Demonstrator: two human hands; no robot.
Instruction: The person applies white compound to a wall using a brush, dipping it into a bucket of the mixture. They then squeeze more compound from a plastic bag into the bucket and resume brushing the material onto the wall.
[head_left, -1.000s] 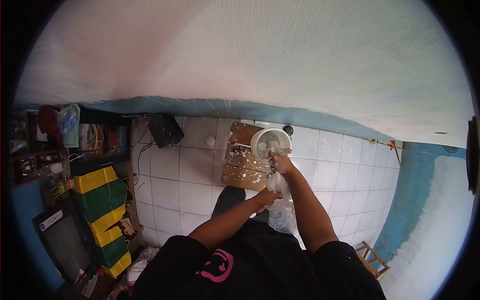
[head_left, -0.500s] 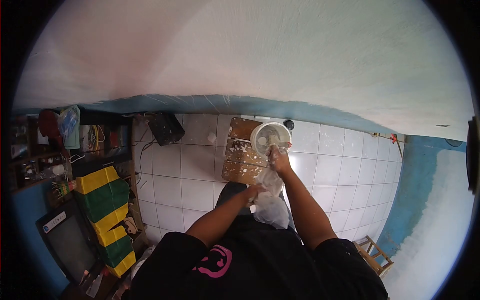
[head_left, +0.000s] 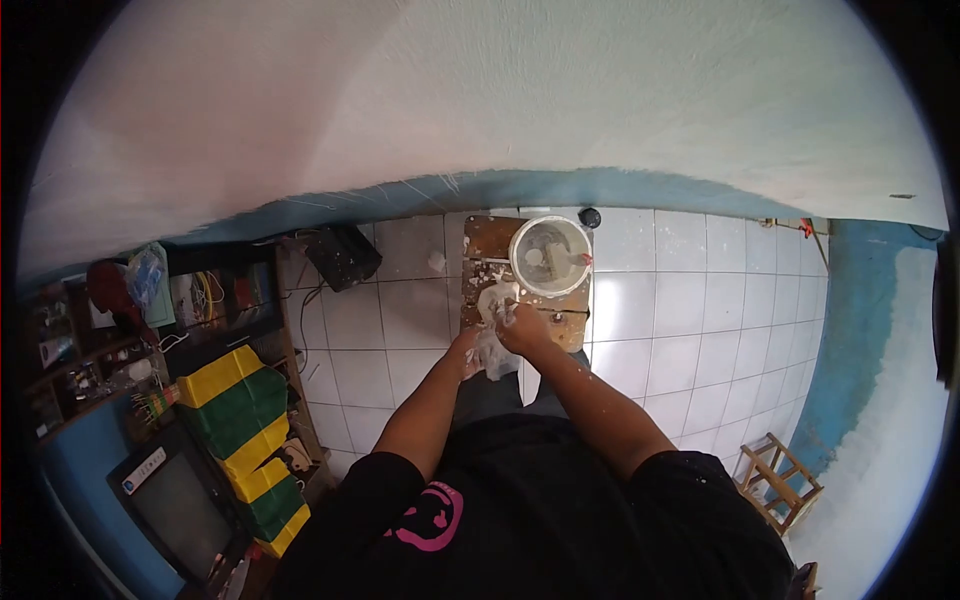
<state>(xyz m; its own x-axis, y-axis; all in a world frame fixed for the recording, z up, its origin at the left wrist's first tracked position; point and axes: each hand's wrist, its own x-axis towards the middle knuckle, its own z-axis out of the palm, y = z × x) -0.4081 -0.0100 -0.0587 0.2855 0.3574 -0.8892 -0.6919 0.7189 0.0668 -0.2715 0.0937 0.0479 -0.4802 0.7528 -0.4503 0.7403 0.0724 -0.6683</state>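
Note:
A crumpled, translucent plastic bag (head_left: pixel 496 299) with white smears hangs between my two hands, in front of the bucket. My left hand (head_left: pixel 464 353) grips the bag's left side, fingers closed and partly hidden. Closed around its right side is my right hand (head_left: pixel 522 329), dusted with white. Just beyond, a white bucket (head_left: pixel 518 262) holds pale grey-white material. What looks like a tool with a red end leans inside its right edge. The bucket stands on a brown wooden surface (head_left: pixel 484 238) spattered with white.
A round black object (head_left: pixel 589 217) lies behind the bucket. White tiles (head_left: pixel 630 305) cover the floor. The partly whitened wall (head_left: pixel 480 90) rises ahead. At left are a black box (head_left: pixel 342 257), cluttered shelves and a television (head_left: pixel 180 500). A wooden stool (head_left: pixel 781 483) stands at right.
My right hand has left the bucket and come back to the bag. Both hands have moved left, and the bag is now bunched between them, over the wooden surface's near edge.

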